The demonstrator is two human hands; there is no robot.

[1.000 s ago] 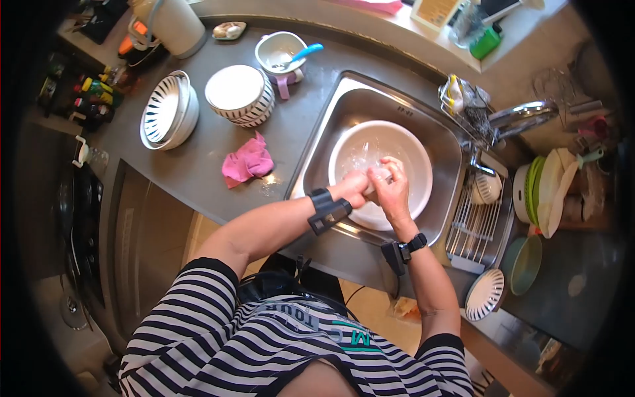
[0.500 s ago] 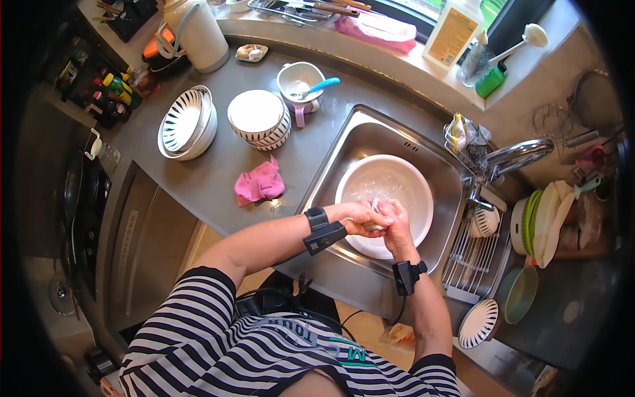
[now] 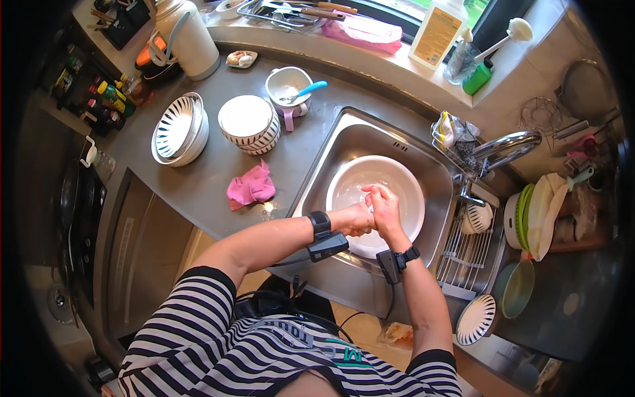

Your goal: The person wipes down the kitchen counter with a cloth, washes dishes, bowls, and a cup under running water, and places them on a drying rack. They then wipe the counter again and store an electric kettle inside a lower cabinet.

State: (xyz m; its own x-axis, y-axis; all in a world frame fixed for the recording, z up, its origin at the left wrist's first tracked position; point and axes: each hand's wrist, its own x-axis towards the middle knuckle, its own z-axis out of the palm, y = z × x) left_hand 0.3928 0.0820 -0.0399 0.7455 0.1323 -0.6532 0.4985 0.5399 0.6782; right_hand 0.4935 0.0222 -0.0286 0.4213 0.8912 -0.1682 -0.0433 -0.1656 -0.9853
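Observation:
Over a white basin (image 3: 411,188) standing in the steel sink, my two hands press together. My left hand (image 3: 354,220) is closed, its fingers curled in against the other palm. My right hand (image 3: 385,210) is closed around it, with the thumb side raised. Whatever lies between them is hidden by the fingers. Shallow water with a few bubbles shows in the basin below. A crumpled pink cloth (image 3: 252,186) lies on the counter to the left.
Stacked bowls (image 3: 249,126), patterned bowls (image 3: 180,129) and a mug (image 3: 289,87) with a blue-handled spoon stand left of the sink (image 3: 436,178). A faucet (image 3: 506,149) rises at its right. A drying rack (image 3: 463,255) holds a bowl; a striped plate (image 3: 475,319) lies nearby.
Both hands have turned against each other, and my right thumb side now points up. The whitish-pink thing seen between the fingers before is now hidden. The whole view has shifted slightly.

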